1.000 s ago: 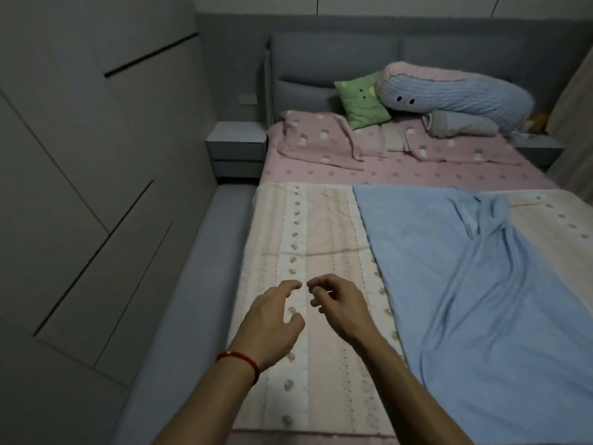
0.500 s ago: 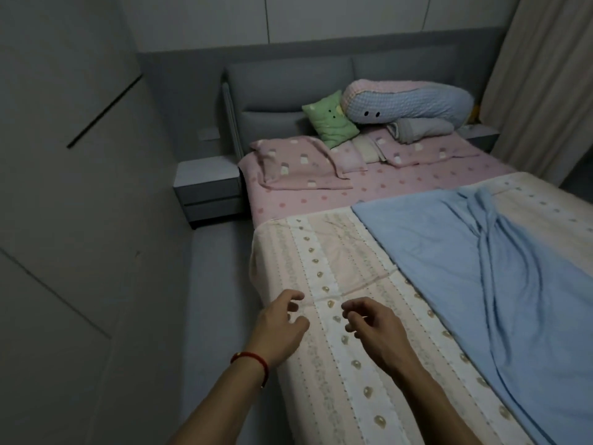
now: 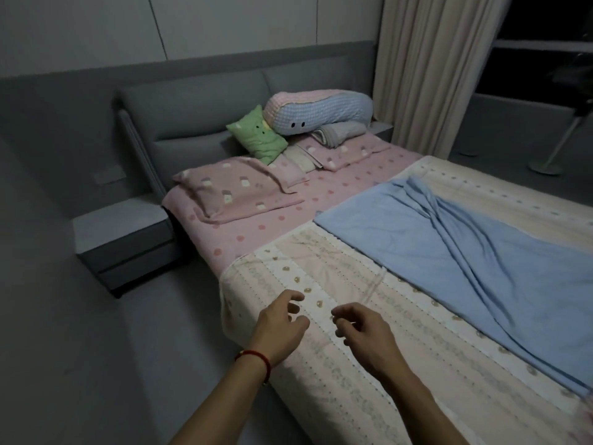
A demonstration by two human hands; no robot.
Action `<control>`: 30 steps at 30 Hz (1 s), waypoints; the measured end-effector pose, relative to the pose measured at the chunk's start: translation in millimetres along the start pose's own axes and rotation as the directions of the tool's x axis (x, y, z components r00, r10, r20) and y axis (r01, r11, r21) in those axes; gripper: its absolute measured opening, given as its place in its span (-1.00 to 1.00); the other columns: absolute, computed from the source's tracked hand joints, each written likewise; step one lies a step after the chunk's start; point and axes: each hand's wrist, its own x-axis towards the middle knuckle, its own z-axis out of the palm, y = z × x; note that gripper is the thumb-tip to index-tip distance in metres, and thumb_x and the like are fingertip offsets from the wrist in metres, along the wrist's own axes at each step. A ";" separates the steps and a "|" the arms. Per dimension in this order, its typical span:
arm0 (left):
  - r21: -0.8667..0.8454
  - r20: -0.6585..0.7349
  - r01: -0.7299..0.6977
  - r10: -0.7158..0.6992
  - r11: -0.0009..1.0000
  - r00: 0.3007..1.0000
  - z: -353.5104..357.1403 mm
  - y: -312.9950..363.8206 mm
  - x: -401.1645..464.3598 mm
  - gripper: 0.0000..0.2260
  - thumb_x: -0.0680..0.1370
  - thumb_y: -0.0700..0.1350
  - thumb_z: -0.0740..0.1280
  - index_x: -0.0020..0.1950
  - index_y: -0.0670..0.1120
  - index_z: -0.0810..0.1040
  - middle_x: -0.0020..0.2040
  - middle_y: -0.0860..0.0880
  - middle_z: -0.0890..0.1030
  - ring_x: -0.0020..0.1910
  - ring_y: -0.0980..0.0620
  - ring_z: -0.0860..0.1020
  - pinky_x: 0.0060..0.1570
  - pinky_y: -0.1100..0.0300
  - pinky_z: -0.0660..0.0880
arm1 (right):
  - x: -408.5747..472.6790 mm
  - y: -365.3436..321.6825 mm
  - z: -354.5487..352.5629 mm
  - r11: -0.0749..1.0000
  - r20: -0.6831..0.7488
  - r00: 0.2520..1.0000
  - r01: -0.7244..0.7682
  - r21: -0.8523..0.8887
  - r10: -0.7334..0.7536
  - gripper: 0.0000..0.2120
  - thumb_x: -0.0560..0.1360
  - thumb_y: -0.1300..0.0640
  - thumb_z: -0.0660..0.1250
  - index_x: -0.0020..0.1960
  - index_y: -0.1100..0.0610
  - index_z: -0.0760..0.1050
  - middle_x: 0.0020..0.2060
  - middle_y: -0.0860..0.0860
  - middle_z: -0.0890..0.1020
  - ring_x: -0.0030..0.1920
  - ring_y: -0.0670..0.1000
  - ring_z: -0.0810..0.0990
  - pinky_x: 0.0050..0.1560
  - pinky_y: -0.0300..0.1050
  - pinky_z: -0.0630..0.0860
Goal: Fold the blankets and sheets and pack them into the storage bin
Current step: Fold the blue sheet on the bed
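Both our hands have drifted toward the bed's left edge, so we judge the folding has not begun. Our left hand [image 3: 279,329] hovers, fingers loosely curled, holding nothing; our right hand [image 3: 365,332] beside it likewise, its grip empty. Beneath them the cream quilted blanket with striped dotted bands [image 3: 337,284] lies flat across the bed, and the pale blue wrinkled sheet [image 3: 465,245] lies spread on it to the right.
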 end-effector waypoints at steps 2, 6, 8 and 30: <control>-0.037 0.045 -0.011 0.012 0.999 0.999 -26.3 -9.6 41.5 -0.70 0.54 -0.12 0.37 0.23 0.15 0.50 0.11 0.09 0.58 0.09 0.08 0.57 0.12 0.06 0.59 | 43.5 -8.2 34.8 0.998 -0.044 0.999 -0.022 0.056 0.025 -0.80 0.63 0.16 0.27 0.16 -0.03 0.61 0.03 -0.14 0.67 -0.06 -0.13 0.66 -0.01 -0.18 0.65; -0.091 0.150 0.045 -0.031 0.995 0.988 -70.3 -3.1 119.7 -0.71 0.55 -0.11 0.38 0.22 0.17 0.51 0.11 0.06 0.60 0.11 0.10 0.57 0.16 -0.03 0.59 | 122.7 -32.6 66.4 0.991 -0.070 0.992 -0.101 0.087 0.107 -0.80 0.63 0.16 0.26 0.13 -0.06 0.61 0.03 -0.12 0.67 -0.06 -0.12 0.67 -0.01 -0.15 0.66; -0.066 0.213 0.030 -0.016 0.997 0.977 -96.4 7.9 173.1 -0.71 0.56 -0.09 0.38 0.24 0.17 0.50 0.11 0.07 0.60 0.13 0.09 0.56 0.20 -0.05 0.57 | 166.7 -52.5 73.5 0.988 -0.125 0.983 -0.122 0.099 0.134 -0.81 0.63 0.13 0.27 0.12 -0.08 0.60 0.02 -0.14 0.67 -0.05 -0.13 0.66 -0.01 -0.15 0.66; -0.030 0.639 -0.144 0.130 0.989 0.758 -223.7 70.6 684.7 -0.79 0.57 -0.12 0.34 0.20 0.02 0.54 0.06 0.01 0.59 0.02 0.09 0.55 0.10 0.05 0.55 | 567.4 -169.2 94.4 0.862 -0.470 0.788 -0.496 -0.102 0.398 -0.74 0.58 0.07 0.29 0.24 0.04 0.59 0.14 -0.02 0.67 0.04 -0.05 0.59 0.02 -0.19 0.48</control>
